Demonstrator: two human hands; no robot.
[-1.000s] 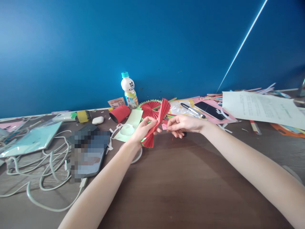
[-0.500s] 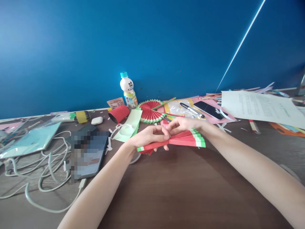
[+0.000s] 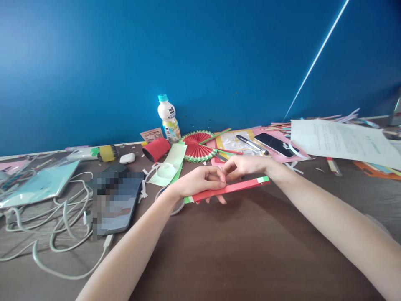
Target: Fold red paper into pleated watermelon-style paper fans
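Note:
A red pleated paper strip (image 3: 241, 184) with green and white ends is held above the table, its folds lying flat together. My left hand (image 3: 205, 182) pinches it near the middle, thumb on the near side and fingers behind. Just behind the strip, my right hand (image 3: 239, 168) is closed with thumb and fingertips together beside the left fingers; what it grips there is hidden. Beyond the hands lies a round pleated red and green paper fan (image 3: 196, 146) with thin sticks reaching to its right.
A drink bottle (image 3: 169, 119) and red cup-like tube (image 3: 156, 149) stand near the blue wall. Left are a phone (image 3: 120, 209), white cables (image 3: 65, 217) and an earbud case (image 3: 127, 158). Light green paper (image 3: 171, 163), a pen (image 3: 252, 144), another phone (image 3: 275, 144) and printed paper (image 3: 341, 140) lie behind.
The strip's pleats, fanned out at the right end half a second ago, are now pressed together into a narrow bar. Both hands stay in nearly the same place.

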